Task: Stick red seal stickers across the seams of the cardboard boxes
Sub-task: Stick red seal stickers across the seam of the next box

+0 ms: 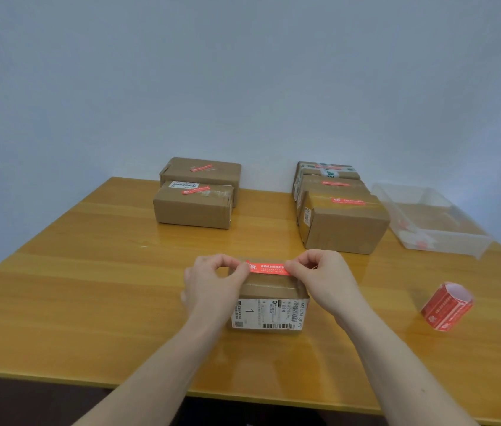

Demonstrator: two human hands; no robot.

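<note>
At lower centre of the frame, the left hand [212,276] and right hand [319,272] each pinch one end of a red seal sticker [269,268], grips clamped on it, stretched above the labelled cardboard box [269,305] on the tabletop [104,287].

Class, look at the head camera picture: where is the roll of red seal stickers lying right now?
The roll of red seal stickers lies on the wooden table at the right, near its front edge, nearer than the clear plastic tray.

Red sticker [269,267] — brown box [269,289]
</note>
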